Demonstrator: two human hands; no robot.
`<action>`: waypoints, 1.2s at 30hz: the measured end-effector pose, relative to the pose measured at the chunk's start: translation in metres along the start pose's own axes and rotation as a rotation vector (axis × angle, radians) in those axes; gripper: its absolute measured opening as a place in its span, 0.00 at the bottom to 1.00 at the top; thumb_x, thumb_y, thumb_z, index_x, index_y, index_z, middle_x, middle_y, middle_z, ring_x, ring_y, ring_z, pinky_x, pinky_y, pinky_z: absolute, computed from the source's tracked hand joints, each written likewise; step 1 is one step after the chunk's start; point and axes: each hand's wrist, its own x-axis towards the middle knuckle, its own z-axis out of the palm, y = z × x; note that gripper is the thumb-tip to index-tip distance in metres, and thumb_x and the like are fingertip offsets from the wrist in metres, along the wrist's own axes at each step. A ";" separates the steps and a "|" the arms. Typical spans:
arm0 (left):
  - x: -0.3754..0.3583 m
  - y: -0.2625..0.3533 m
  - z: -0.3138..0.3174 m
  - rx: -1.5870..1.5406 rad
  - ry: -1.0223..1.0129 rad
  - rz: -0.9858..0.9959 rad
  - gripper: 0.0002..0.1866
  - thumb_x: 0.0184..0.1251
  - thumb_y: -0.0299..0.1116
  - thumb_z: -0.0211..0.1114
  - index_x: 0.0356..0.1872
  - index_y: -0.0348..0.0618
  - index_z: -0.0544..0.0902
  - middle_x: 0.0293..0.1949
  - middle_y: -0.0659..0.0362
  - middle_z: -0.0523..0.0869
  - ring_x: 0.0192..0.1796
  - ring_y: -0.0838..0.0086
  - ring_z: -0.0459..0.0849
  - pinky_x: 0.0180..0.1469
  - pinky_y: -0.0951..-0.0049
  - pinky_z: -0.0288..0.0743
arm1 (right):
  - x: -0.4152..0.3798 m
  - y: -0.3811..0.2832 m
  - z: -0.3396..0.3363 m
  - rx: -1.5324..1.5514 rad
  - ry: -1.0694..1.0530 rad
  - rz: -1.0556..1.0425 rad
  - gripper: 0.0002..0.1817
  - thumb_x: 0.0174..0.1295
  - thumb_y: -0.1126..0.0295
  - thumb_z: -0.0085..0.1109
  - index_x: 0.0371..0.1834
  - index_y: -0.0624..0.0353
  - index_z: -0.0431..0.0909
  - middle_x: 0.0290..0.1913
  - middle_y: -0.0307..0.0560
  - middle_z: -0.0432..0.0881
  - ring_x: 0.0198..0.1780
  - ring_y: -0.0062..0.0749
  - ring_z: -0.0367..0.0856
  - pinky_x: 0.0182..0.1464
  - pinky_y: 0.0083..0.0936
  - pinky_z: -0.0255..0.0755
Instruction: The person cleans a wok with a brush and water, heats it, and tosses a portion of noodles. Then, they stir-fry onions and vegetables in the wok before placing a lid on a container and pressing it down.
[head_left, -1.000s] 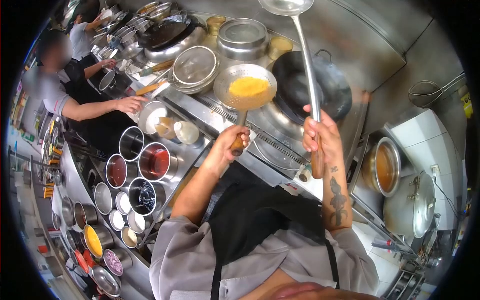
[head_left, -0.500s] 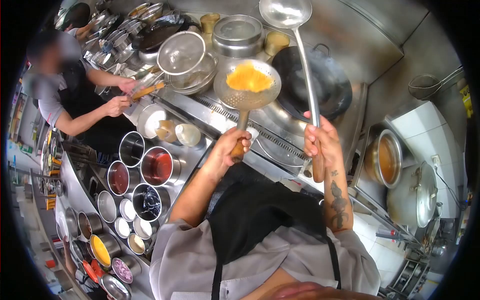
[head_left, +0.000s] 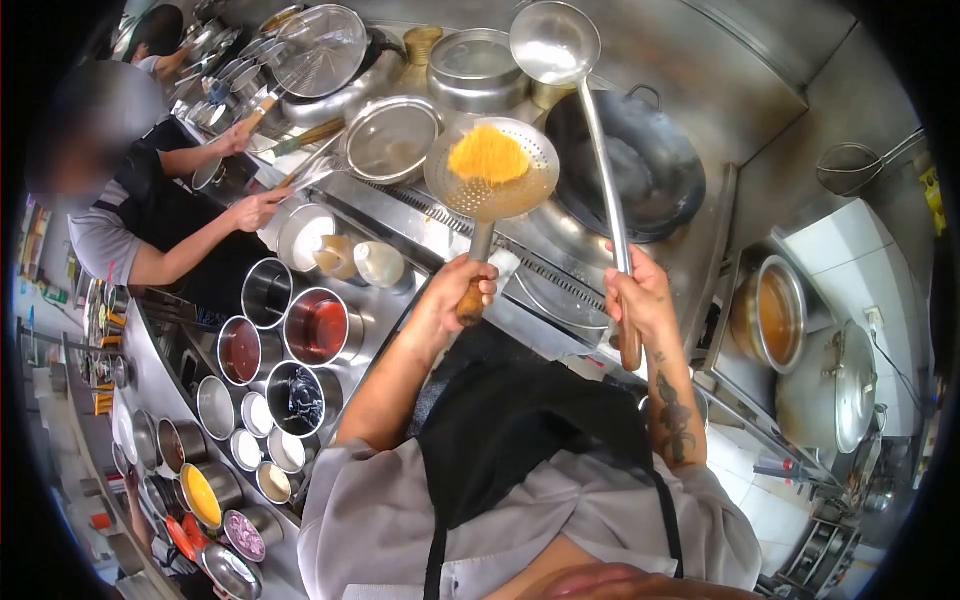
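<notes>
My left hand (head_left: 463, 290) is closed round the wooden handle of a perforated skimmer (head_left: 530, 190). A mound of yellow-orange shredded food (head_left: 488, 156) lies in its bowl. The skimmer is held over the metal stove top, left of a dark wok (head_left: 650, 170). In my right hand (head_left: 640, 292) is a long ladle (head_left: 607, 150), gripped near its wooden handle end. The ladle's round bowl points away from me, above the back of the stove, and looks empty. The wok appears to hold no food.
A co-worker (head_left: 190, 210) stands at my left, holding a round wire strainer (head_left: 320, 50) and another tool. Metal pots of sauce (head_left: 318, 328) and squeeze bottles (head_left: 378, 266) fill the left counter. A bowl of brown liquid (head_left: 775, 313) and a large lidded pot (head_left: 830, 390) stand at right.
The ladle's bowl has shifted slightly left and down. My skimmer has barely moved, while the food in it has shifted a little. The co-worker's hands and strainer have moved apart and away.
</notes>
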 end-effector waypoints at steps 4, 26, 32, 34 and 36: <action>-0.005 -0.003 0.000 0.022 -0.022 0.016 0.08 0.63 0.21 0.57 0.41 0.40 0.70 0.29 0.60 0.74 0.22 0.79 0.74 0.20 0.77 0.72 | -0.008 -0.010 -0.001 0.224 -0.104 0.073 0.19 0.64 0.78 0.52 0.60 0.59 0.69 0.23 0.38 0.70 0.13 0.20 0.66 0.15 0.18 0.61; -0.036 0.016 0.030 0.200 0.041 0.125 0.11 0.60 0.20 0.58 0.43 0.41 0.69 0.29 0.59 0.74 0.21 0.78 0.73 0.18 0.77 0.71 | -0.012 0.005 -0.025 0.150 0.021 0.214 0.18 0.64 0.76 0.50 0.58 0.61 0.70 0.25 0.40 0.72 0.15 0.21 0.69 0.16 0.18 0.62; -0.017 0.028 0.039 0.363 0.103 0.236 0.14 0.59 0.19 0.58 0.45 0.41 0.69 0.28 0.60 0.75 0.20 0.78 0.74 0.16 0.75 0.71 | -0.023 -0.006 -0.036 0.463 -0.150 0.428 0.18 0.66 0.72 0.47 0.58 0.63 0.69 0.28 0.38 0.70 0.18 0.19 0.67 0.19 0.20 0.63; -0.010 0.027 0.040 0.449 0.150 0.287 0.16 0.58 0.19 0.57 0.47 0.40 0.69 0.28 0.60 0.75 0.20 0.78 0.74 0.17 0.76 0.71 | -0.021 -0.004 -0.040 0.575 -0.234 0.476 0.19 0.66 0.71 0.46 0.59 0.64 0.67 0.30 0.37 0.69 0.19 0.18 0.67 0.20 0.20 0.63; -0.002 0.023 0.039 0.537 0.206 0.342 0.18 0.57 0.20 0.57 0.50 0.39 0.69 0.27 0.61 0.75 0.20 0.79 0.74 0.18 0.77 0.70 | -0.018 -0.002 -0.043 0.692 -0.308 0.523 0.19 0.67 0.70 0.45 0.60 0.65 0.66 0.31 0.37 0.69 0.20 0.18 0.66 0.20 0.20 0.63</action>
